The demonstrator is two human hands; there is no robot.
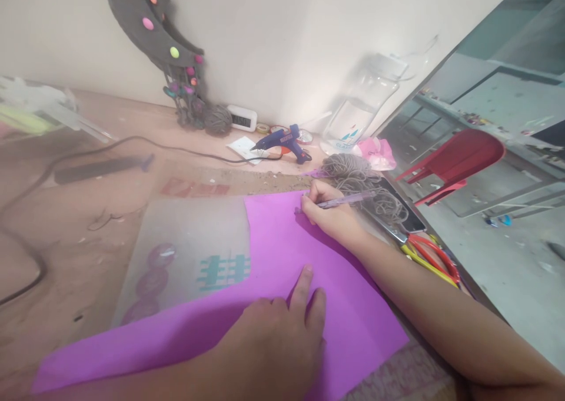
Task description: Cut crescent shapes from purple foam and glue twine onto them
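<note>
The right hand (330, 215) pinches a pen (353, 198); apart from it, the left hand (282, 336) lies on the paper (282, 242), upon the worktop (79, 283). Pressing nearer the pen should, I think, steady the paper.

The left hand (282, 339) hides some purple paper (282, 242), and the grey crescent (131, 13) is cut off above.

One purple sheet (276, 254), one pen (346, 200), one glue gun (285, 139).

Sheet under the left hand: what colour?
The sheet is plain bright purple, best seen in the head view.
</note>
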